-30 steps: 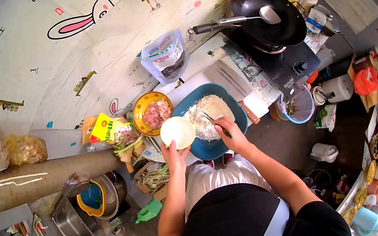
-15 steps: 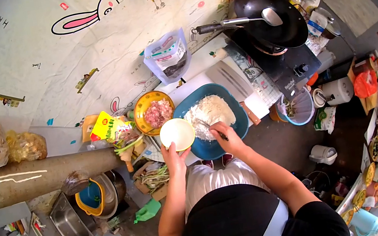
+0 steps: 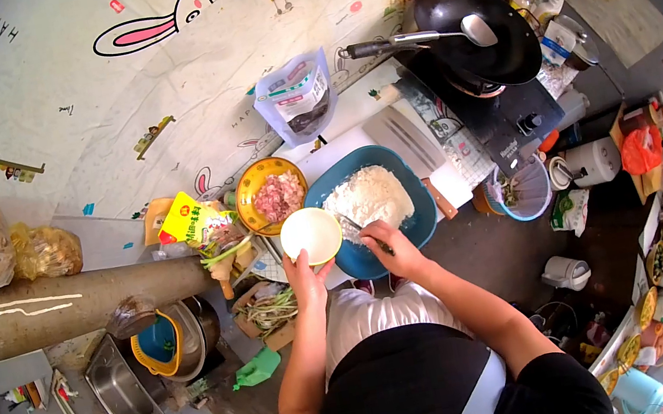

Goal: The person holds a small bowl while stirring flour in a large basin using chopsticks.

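Observation:
My left hand [image 3: 306, 280] is closed on the lower rim of a small white bowl [image 3: 310, 237], held over the left edge of a teal basin [image 3: 405, 161]. White flour [image 3: 370, 199] lies heaped inside the basin. Above its near left part, the fingers of my right hand [image 3: 392, 251] are wrapped round a slim utensil [image 3: 350, 223] with a dark handle. Its tip points toward the flour beside the bowl; the exact kind is unclear. A yellow dish [image 3: 245, 188] of minced meat [image 3: 277, 197] stands behind the bowl.
A cleaver [image 3: 408, 141] lies on the white cutting board [image 3: 331, 153] behind the basin. Farther right, a black wok [image 3: 489, 49] with a ladle [image 3: 477, 30] sits on the stove [image 3: 510, 120]. A grey pouch [image 3: 298, 100] stands against the wall. Left are green onions [image 3: 225, 251].
My right hand has shifted slightly left and down, and the utensil's tip has swung toward the white bowl. My left hand and the bowl stay almost in place.

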The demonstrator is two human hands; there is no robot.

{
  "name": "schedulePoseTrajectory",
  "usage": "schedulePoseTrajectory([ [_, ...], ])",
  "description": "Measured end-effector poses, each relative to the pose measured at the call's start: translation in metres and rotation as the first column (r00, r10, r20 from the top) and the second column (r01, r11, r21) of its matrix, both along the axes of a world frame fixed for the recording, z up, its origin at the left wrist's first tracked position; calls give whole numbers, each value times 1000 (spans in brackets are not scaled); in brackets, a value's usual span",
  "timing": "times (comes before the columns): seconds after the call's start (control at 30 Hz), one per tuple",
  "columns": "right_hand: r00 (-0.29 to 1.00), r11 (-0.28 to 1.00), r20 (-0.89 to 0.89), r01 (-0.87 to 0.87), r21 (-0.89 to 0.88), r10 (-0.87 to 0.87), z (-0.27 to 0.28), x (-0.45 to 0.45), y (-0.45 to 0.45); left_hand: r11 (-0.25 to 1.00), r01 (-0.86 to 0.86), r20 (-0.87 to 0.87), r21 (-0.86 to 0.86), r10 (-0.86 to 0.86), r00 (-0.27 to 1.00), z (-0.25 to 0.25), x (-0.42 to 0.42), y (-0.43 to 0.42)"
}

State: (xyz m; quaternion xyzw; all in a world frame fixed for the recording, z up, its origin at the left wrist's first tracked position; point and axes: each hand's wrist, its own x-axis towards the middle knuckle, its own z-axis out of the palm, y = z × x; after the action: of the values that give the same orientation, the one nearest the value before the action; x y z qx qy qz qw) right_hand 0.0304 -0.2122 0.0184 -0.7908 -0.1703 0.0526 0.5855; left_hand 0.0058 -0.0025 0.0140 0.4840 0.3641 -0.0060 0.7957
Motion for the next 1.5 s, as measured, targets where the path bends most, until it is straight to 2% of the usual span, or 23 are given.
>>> schedulePoseTrajectory([
  [0.23,976,965,73,213,-151,-204,7,16,-22,1000,-7,-8,16,7,1000,1,-4,2],
  [0.4,989,981,139,76,-180,-51,-2,3,-5,999,-28,-21,24,28,999,-2,-7,4],
  [0.5,996,993,75,62,-99,-55,9,-1,-2,999,-36,-11,9,36,999,-5,-9,9],
  [0.7,994,992,28,-106,-71,108,-1,-12,17,998,-63,2,-24,63,998,-7,-9,11],
  [0.83,1000,998,20,0,-56,1,-6,6,-5,998,-58,-3,-31,58,998,-6,-8,12],
  [0.9,993,987,31,115,-115,-112,3,11,-15,998,-56,-5,-10,56,998,-5,-9,12],
  [0.97,994,987,7,109,-117,-109,14,10,-17,999,-36,-17,28,37,999,-4,-9,10],
  [1.1,996,997,39,-75,-22,76,13,-6,1,999,-20,-10,30,20,1000,-3,-9,11],
  [1.17,989,988,28,-147,-39,148,3,-11,11,999,-16,-13,36,16,1000,-1,-8,10],
  [1.3,993,995,64,-96,10,95,-10,7,-1,999,-21,-38,46,23,999,2,-5,10],
  [1.4,996,995,73,63,-70,-58,-7,19,-15,999,-46,-33,23,46,998,4,-6,10],
  [1.43,995,992,13,96,-84,-95,-6,21,-19,998,-56,-24,-2,56,998,1,-6,12],
  [1.5,991,988,104,91,-127,-78,-6,20,-18,997,-66,-15,-27,66,998,-1,-7,12],
])
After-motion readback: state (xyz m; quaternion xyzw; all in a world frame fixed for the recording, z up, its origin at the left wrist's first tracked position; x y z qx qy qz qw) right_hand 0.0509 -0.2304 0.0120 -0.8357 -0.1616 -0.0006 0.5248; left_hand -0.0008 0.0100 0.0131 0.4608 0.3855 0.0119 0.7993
